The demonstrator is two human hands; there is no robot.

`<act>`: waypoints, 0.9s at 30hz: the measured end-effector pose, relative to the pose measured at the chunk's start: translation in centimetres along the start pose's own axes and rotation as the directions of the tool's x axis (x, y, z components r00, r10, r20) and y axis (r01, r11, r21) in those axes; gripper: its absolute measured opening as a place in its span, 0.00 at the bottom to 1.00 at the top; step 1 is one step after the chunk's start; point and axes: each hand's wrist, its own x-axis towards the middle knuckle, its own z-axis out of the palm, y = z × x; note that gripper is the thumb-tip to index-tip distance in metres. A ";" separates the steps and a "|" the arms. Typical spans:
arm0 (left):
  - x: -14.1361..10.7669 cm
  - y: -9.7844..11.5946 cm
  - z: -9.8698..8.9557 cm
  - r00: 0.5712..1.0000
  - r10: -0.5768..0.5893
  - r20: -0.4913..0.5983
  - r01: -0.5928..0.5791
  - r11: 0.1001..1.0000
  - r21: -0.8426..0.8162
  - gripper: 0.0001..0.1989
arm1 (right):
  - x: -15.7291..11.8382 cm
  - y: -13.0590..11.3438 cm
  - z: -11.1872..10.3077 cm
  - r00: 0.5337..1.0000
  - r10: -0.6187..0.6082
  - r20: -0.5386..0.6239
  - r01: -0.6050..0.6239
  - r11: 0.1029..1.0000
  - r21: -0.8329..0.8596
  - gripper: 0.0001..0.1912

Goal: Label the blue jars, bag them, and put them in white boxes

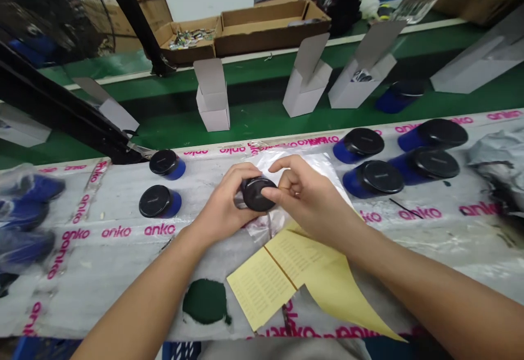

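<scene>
Hands (262,199) on black-topped container (258,193), yellow label sheets (286,273) close by, apparently printed

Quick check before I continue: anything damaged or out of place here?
Yes: the grey table covering has a ragged hole left of the yellow sheet, exposing dark green beneath. It looks torn.

Black-lidded jar (257,195): body mostly hidden by my left hand (224,207), lid partly under my right hand's (313,199) thumb. Print on yellow label sheet (266,283) too small to read; lid markings too. Both my forearms cut off by frame. Blue jars (27,215) at left edge blurred, cut off. White box (483,63), far right, and grey plastic bag (497,158) cropped.
</scene>
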 end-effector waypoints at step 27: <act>-0.1 4.8 -1.9 0.924 -0.382 -0.029 0.380 0.905 0.192 0.23 | -0.4 2.1 -1.3 0.812 -0.564 0.150 0.583 0.769 -0.262 0.13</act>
